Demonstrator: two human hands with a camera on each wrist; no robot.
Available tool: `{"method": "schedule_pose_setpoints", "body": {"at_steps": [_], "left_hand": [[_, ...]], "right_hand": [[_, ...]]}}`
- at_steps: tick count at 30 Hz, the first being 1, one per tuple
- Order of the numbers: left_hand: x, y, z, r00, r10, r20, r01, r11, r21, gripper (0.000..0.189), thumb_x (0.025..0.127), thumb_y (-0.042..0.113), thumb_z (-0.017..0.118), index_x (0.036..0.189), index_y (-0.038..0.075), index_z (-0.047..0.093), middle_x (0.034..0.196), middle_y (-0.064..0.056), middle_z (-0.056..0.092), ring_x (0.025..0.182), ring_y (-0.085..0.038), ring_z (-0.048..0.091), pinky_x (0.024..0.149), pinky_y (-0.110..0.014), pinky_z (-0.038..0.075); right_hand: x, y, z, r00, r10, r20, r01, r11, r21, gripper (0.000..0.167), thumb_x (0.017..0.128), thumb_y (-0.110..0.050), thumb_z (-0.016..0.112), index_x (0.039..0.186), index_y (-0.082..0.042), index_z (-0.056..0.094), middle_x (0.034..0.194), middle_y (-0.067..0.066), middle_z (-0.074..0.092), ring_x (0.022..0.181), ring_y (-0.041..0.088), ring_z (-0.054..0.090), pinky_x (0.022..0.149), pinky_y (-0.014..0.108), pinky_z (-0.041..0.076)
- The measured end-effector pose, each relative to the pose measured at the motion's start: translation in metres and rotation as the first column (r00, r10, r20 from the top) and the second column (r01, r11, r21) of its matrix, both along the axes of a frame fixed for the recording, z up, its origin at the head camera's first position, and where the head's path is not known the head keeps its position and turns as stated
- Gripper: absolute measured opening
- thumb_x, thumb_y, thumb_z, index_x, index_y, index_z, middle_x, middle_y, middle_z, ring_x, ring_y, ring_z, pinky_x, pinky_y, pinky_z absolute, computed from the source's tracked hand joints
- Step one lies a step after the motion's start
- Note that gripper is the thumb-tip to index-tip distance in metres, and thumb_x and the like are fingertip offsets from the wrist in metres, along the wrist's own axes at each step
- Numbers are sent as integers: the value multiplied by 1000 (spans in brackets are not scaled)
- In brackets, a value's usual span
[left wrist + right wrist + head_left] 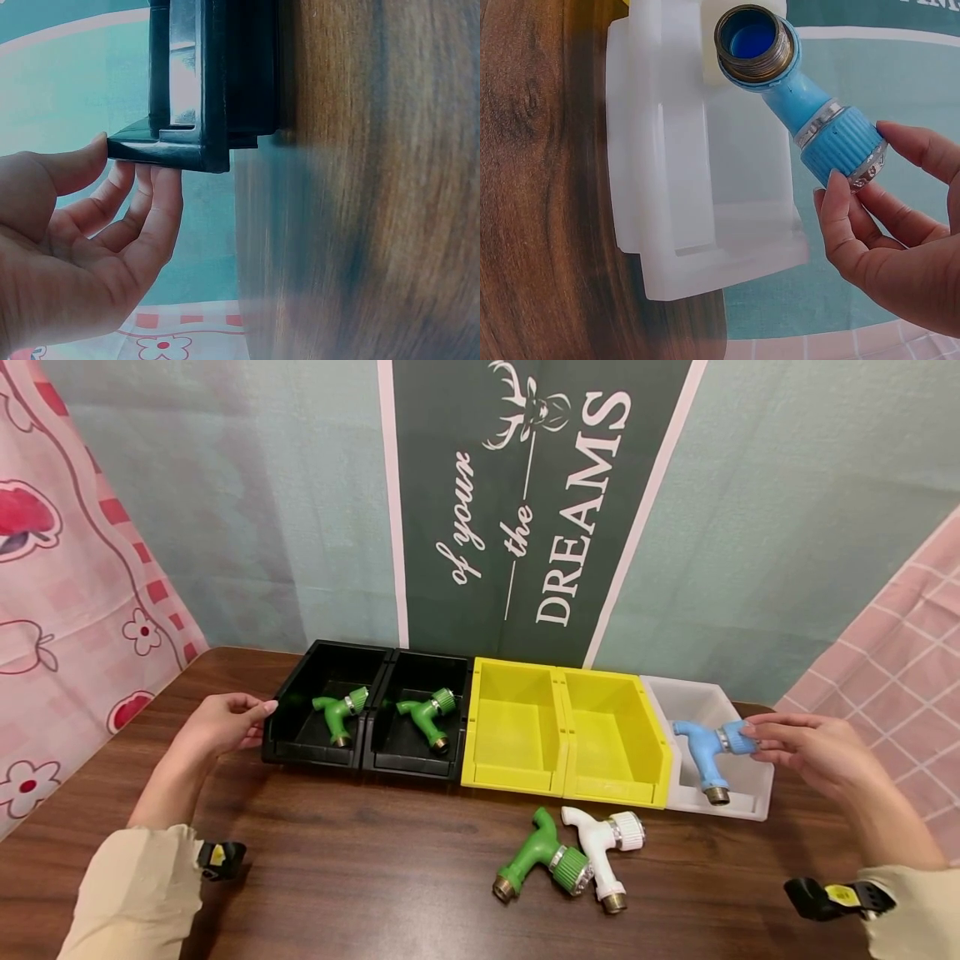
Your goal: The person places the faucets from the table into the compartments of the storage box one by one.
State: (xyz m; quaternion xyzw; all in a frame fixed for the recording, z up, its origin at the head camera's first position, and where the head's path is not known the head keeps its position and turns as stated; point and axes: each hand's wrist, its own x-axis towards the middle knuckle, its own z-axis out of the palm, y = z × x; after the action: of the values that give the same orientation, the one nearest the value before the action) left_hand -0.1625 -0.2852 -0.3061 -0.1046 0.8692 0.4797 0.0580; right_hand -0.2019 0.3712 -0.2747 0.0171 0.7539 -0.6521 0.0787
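Note:
My right hand (825, 752) pinches a blue tap (705, 753) by its ribbed knob, over the white bin (756, 789) at the row's right end. In the right wrist view the threaded brass end of the tap (784, 82) points toward the camera. At the other end, my left hand (225, 724) holds the outer side wall of the leftmost black bin (315, 753), thumb on the top edge and fingers against the outside, as the left wrist view of the bin (187, 150) shows. A green tap (339, 714) lies inside that bin.
A second black bin (408, 764) holds another green tap (427, 717). Two yellow bins (517, 718) stand mid-row. On the wooden table (337, 877) before them lie a green tap (536, 856) and a white tap (603, 843), touching. A printed curtain (300, 527) hangs behind.

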Motion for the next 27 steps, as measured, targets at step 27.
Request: {"method": "schedule_pose_setpoints", "body": {"at_steps": [27], "left_hand": [[0,0,-2,1000,2,-17,-2,1000,-5,46,95,31,47,111,-13,48,84,-8,52,72,-13,53,68,-26,53]], "right_hand": [[-12,-1,3,999,-39,27,38,999,33,13,84,-9,66,76,-17,73,78,-4,65,68,13,62,63,25,53]]}}
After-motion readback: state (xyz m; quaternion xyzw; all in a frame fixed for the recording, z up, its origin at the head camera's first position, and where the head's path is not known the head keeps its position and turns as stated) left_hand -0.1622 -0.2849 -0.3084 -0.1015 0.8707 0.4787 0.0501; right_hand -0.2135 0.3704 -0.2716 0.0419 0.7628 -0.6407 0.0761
